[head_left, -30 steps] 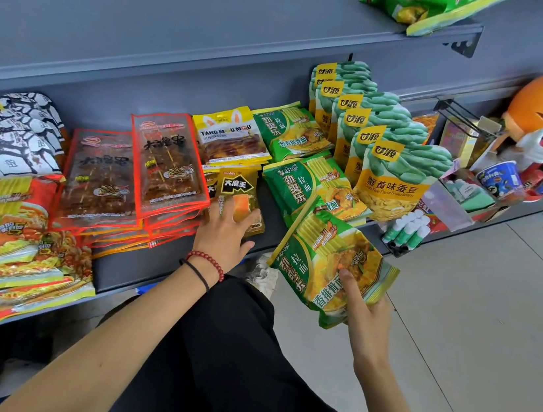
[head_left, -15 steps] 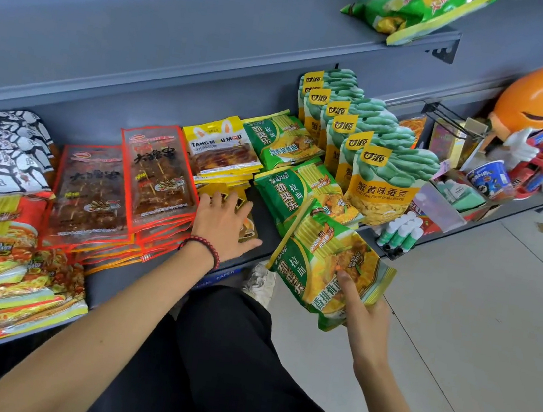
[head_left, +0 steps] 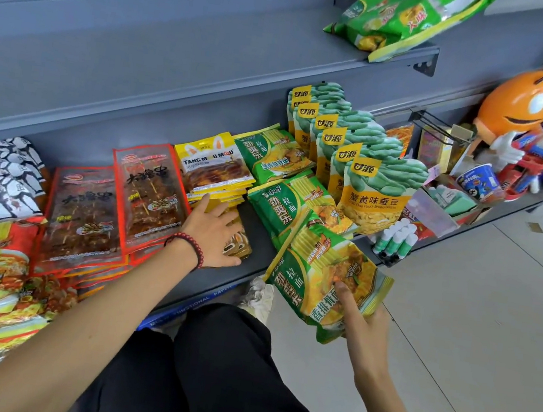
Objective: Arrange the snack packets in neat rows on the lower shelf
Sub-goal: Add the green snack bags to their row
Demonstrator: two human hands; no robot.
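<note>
I see right hand (head_left: 368, 329) thumb-pinching a glossy green-yellow plastic noodle packet (head_left: 326, 275) before the grey metal lower shelf (head_left: 259, 238); left hand (head_left: 214, 233), fingers spread, on a gold foil packet (head_left: 238, 247).

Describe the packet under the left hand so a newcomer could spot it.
On the lower shelf, find the yellow stack between the red packets and the green packets. The gold packet lies just in front, under the left hand. Only it is gold.
</note>
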